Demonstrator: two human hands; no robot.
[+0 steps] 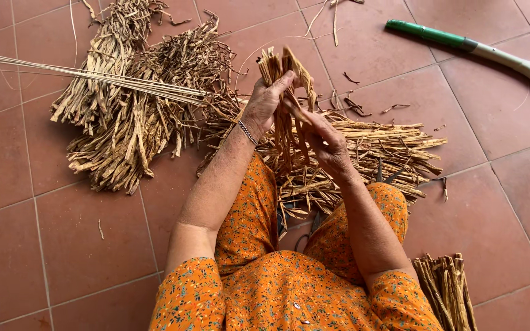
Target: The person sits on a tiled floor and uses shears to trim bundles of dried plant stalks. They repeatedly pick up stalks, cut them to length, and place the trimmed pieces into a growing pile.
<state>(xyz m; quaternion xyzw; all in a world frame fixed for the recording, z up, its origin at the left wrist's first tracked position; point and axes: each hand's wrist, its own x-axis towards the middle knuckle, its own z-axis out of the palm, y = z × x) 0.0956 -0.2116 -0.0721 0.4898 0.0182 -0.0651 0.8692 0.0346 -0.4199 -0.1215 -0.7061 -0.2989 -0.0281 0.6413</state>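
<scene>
While we sit on the red tiled floor (498, 202) in an orange flowered dress (277, 294), our left hand (264, 105) closes its fingers (282, 83) around a small bundle of dried plant strips (286, 73), gripping it near the upper end so the tips stand up past the thumb. Our right hand (326, 144) sits just below, its fingers curled on the same strips where they hang down toward our knees. A silver bracelet (248, 132) circles the left wrist. Beyond the hands lies a flat layer of strips (387, 150) on the floor, and to the left a larger loose heap (130, 122), crossed by a sheaf of thin pale sticks (81, 75). Another tied bunch (446, 288) rests beside our right hip. A broom with a green and white handle (461, 44) lies at the far right.
</scene>
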